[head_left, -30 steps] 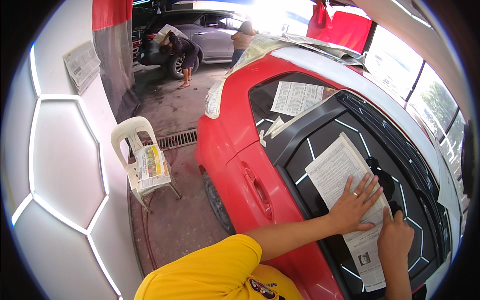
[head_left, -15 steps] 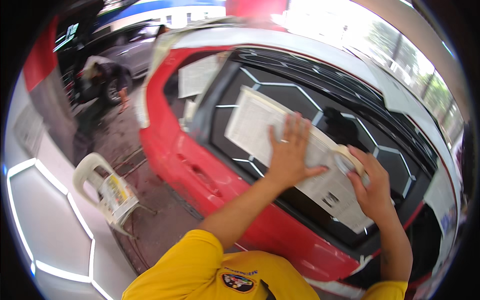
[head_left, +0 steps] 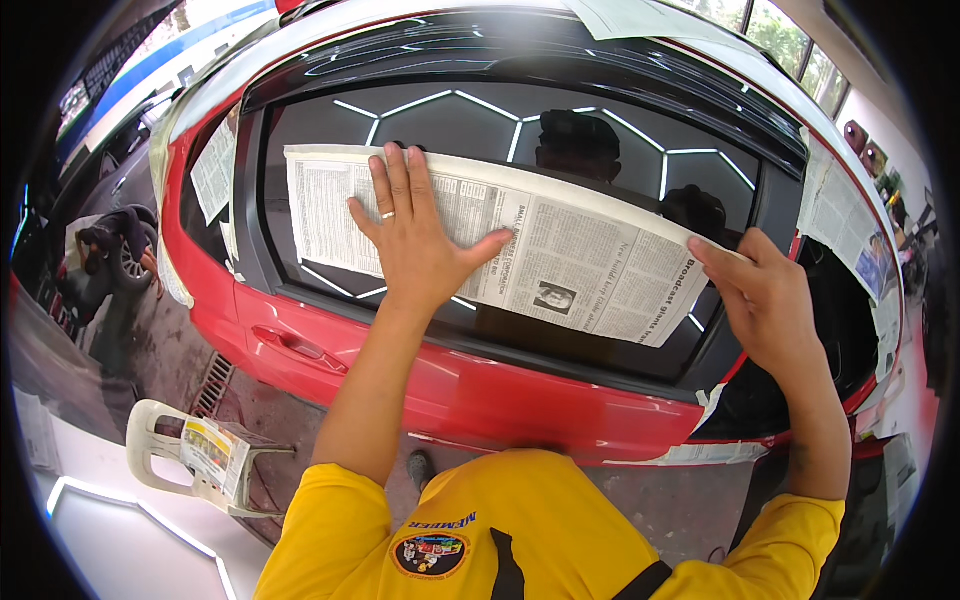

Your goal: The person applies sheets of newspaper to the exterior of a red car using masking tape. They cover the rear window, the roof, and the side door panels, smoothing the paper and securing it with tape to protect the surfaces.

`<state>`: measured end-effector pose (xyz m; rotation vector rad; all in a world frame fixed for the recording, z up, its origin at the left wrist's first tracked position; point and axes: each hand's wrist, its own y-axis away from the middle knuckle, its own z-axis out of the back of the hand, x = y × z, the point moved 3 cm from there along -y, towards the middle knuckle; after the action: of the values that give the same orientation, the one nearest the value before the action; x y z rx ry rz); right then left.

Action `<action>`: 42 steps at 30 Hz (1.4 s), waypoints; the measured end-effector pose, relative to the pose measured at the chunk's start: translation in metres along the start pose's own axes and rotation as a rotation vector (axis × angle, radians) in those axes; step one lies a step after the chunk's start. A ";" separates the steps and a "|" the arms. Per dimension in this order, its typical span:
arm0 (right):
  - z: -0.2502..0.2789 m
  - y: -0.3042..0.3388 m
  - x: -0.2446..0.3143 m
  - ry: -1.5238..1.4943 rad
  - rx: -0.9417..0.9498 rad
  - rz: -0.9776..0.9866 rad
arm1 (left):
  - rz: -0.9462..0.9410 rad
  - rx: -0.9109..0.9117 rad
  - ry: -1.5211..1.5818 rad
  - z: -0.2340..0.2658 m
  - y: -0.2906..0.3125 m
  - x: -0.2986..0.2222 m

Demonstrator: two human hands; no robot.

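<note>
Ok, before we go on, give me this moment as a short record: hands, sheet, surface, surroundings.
Left hand: flat on the newspaper sheet, fingers spread
Right hand: fingers curled at the sheet's upper right corner; whether it grips anything is unclear
Sheet: against the glass, pale band along its upper edge, right end lower in view
Surface: dark side window of a red car, reflecting hexagonal light lines
Nearby: pale plastic chair with printed paper on it

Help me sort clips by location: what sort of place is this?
Probably a car body or paint shop: newspaper sheets cover parts of a red car, and another person bends beside a car wheel.
</note>
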<state>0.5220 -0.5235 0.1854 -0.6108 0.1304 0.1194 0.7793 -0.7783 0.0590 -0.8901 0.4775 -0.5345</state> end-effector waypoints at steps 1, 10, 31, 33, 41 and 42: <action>-0.006 0.000 -0.001 0.079 -0.001 -0.002 | -0.006 -0.001 -0.006 -0.001 0.000 -0.001; -0.027 -0.008 0.008 0.409 0.135 0.058 | -0.004 0.048 -0.069 0.004 0.003 -0.007; 0.002 0.081 -0.067 0.328 0.055 -0.072 | -0.190 0.151 0.030 -0.010 0.018 -0.135; 0.000 0.078 -0.062 0.379 0.103 -0.099 | -0.182 0.133 0.046 -0.012 0.019 -0.138; -0.005 0.071 -0.061 0.418 0.166 -0.129 | -0.229 0.166 0.108 -0.016 0.032 -0.205; -0.005 0.069 -0.061 0.410 0.169 -0.124 | -0.223 0.163 0.101 -0.018 0.033 -0.209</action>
<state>0.4509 -0.4745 0.1519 -0.4669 0.4934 -0.1375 0.6156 -0.6437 0.0568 -0.7658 0.4222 -0.8139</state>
